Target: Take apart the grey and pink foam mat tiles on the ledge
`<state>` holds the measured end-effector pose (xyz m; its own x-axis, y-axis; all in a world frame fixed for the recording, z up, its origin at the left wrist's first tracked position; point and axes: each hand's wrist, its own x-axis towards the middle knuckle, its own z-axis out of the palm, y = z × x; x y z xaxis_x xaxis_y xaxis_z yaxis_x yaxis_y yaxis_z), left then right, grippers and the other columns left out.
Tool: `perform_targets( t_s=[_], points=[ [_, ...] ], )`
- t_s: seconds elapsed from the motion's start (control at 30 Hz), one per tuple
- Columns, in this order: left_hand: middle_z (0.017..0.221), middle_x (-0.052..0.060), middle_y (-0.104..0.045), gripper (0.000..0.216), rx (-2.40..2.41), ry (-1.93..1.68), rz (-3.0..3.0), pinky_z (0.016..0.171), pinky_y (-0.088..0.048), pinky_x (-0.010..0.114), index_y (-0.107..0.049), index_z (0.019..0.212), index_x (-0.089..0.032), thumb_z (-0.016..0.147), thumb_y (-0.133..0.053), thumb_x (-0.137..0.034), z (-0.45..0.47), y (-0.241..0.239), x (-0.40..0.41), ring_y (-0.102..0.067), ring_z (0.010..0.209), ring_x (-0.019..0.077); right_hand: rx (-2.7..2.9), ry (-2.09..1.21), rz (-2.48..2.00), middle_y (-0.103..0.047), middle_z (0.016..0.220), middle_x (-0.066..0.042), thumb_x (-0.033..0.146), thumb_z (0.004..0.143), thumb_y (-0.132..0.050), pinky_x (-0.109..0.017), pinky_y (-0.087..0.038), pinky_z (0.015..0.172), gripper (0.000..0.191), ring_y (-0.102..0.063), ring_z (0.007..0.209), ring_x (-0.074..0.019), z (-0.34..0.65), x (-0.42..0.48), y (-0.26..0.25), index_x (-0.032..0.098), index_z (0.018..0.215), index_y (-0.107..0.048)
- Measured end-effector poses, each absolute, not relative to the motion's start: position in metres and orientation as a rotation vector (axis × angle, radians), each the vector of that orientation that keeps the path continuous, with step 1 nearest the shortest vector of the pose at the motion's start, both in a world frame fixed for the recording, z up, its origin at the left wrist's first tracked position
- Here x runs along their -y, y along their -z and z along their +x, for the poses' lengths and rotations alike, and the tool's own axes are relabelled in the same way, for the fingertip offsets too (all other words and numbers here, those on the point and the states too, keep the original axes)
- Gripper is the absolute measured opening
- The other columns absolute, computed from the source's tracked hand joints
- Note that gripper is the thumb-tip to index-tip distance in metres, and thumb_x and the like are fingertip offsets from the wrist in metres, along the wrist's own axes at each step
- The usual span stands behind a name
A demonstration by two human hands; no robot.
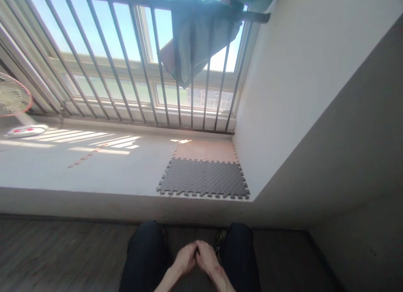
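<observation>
Left hand (185,258) and right hand (206,258) are pressed together at bottom centre, between the knees (147,245); nothing visible is held. Whether each grip is closed cannot be told. Foam mat (204,178) lies mid-frame, well apart.

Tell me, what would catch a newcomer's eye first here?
Likely the bright window behind the metal railing, with a grey-green cloth draped over its top bar. Below it, dark foam mat tiles lie on the raised ledge by the wall. At the bottom, the left hand and right hand meet between the knees.
</observation>
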<state>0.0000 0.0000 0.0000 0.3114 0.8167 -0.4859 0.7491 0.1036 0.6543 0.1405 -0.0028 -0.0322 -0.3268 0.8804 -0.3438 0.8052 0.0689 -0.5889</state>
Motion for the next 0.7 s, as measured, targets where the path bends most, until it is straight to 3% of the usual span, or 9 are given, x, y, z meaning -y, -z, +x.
perform_targets(
  t_s=[0.07,0.17,0.33,0.43,0.53,0.7],
  points=[
    [0.128,0.007,-0.082,0.048,-1.514,-0.242,1.679,0.112,-0.056,0.046,-0.082,0.117,-0.039,0.086,-0.052,-0.017,-0.006,-0.005,-0.038,-0.072,0.134,0.0321,2.209,-0.947,-1.719,-0.081,0.121,-0.009,0.013,0.092,-0.05,-0.048,-0.059,0.103,0.04,-0.077,0.119,-0.0339,0.145,-0.039,0.018,0.03,0.119,-0.075],
    [0.122,0.006,-0.085,0.045,-1.57,-0.574,1.639,0.112,-0.056,0.04,-0.082,0.11,-0.033,0.089,-0.046,-0.016,-0.02,-0.031,-0.108,-0.076,0.125,0.0262,2.168,-0.817,-1.585,-0.081,0.123,-0.006,0.021,0.1,-0.047,-0.038,-0.057,0.102,0.038,-0.077,0.118,-0.0272,0.151,-0.108,-0.024,0.03,0.127,-0.073],
    [0.114,0.009,-0.085,0.042,-1.706,-0.955,1.444,0.102,-0.06,0.035,-0.076,0.121,-0.022,0.096,-0.043,-0.021,-0.069,-0.071,-0.226,-0.08,0.107,0.0214,2.199,-0.651,-1.571,-0.079,0.133,-0.008,0.024,0.106,-0.045,-0.036,-0.054,0.109,0.039,-0.073,0.124,-0.0231,0.161,-0.217,-0.079,0.023,0.135,-0.071],
    [0.124,0.012,-0.083,0.045,-1.956,-0.911,1.512,0.108,-0.058,0.037,-0.073,0.13,-0.017,0.095,-0.045,-0.02,-0.12,-0.067,-0.285,-0.077,0.117,0.0231,2.298,-0.508,-1.632,-0.075,0.139,-0.011,0.022,0.105,-0.045,-0.035,-0.05,0.116,0.04,-0.068,0.133,-0.0231,0.173,-0.277,-0.082,0.019,0.137,-0.07],
    [0.139,0.021,-0.075,0.049,-2.118,-0.849,1.525,0.121,-0.049,0.045,-0.068,0.137,-0.009,0.094,-0.047,-0.022,-0.177,-0.051,-0.333,-0.069,0.134,0.0308,2.353,-0.349,-1.742,-0.07,0.149,-0.013,0.021,0.106,-0.045,-0.035,-0.047,0.12,0.045,-0.061,0.141,-0.0241,0.186,-0.335,-0.071,0.015,0.145,-0.064],
    [0.156,0.03,-0.061,0.061,-2.316,-0.692,1.58,0.131,-0.035,0.054,-0.058,0.147,-0.002,0.097,-0.051,-0.036,-0.242,-0.021,-0.404,-0.053,0.152,0.0409,2.381,-0.235,-1.873,-0.057,0.163,-0.02,0.02,0.105,-0.043,-0.039,-0.041,0.127,0.053,-0.051,0.152,-0.0269,0.19,-0.425,-0.042,0.008,0.156,-0.053]
  ],
)
